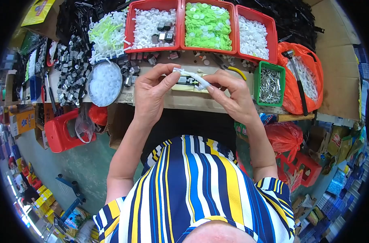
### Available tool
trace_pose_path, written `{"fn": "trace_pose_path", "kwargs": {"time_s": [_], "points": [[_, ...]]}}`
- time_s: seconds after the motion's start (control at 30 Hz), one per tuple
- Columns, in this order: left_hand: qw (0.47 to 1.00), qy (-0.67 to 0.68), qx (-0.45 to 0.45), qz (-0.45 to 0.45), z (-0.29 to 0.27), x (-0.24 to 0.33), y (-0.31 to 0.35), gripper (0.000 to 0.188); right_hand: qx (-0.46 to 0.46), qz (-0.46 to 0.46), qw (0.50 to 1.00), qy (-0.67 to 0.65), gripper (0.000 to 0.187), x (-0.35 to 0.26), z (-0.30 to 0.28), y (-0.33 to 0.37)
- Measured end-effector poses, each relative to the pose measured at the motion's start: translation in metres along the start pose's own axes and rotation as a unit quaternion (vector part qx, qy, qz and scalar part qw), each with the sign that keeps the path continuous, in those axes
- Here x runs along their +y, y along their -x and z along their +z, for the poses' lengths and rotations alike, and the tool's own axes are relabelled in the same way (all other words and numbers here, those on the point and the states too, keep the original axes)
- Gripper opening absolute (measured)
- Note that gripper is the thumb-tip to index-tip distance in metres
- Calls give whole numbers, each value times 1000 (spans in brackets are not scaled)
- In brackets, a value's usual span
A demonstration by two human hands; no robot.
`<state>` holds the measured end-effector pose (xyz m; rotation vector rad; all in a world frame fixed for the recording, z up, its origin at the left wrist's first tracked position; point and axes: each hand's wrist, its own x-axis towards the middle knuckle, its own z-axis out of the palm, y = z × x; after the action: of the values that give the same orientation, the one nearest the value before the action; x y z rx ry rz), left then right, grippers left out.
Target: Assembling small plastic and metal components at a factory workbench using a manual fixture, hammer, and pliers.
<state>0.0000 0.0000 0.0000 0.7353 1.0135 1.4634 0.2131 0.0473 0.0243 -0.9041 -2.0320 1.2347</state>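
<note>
Both hands are raised over the bench's near edge, with a slender white plastic piece (195,75) between them. My left hand (152,91) pinches its left end between thumb and fingertips. At the other end, the thumb and fingers of my right hand (232,95) close on the same piece, where a small white side part sticks out. Just beneath lies a pale block (180,87) with a small black-and-silver assembly (187,80) on it, partly covered by the white piece and the fingers. Whether the white piece touches that assembly I cannot tell.
Red bins (233,47) of white parts and green discs line the back. Left are a bowl (105,83) of translucent caps and heaped black-and-grey parts (74,69). Right are a green basket (282,95) of metal pins and a hammer (299,83) on an orange bag (288,103).
</note>
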Motion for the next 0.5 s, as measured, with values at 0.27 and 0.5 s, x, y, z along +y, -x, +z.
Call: {"fn": "trace_pose_path", "kwargs": {"time_s": [0.27,0.5], "points": [[974,-222,-37,3,-18,-3,-5,15,-25,-17,997,76,21,-1,-8,-3],[994,-83,-10,-67,-3,-6,-3,18,46,-81,977,192,30,0,0,2]]}}
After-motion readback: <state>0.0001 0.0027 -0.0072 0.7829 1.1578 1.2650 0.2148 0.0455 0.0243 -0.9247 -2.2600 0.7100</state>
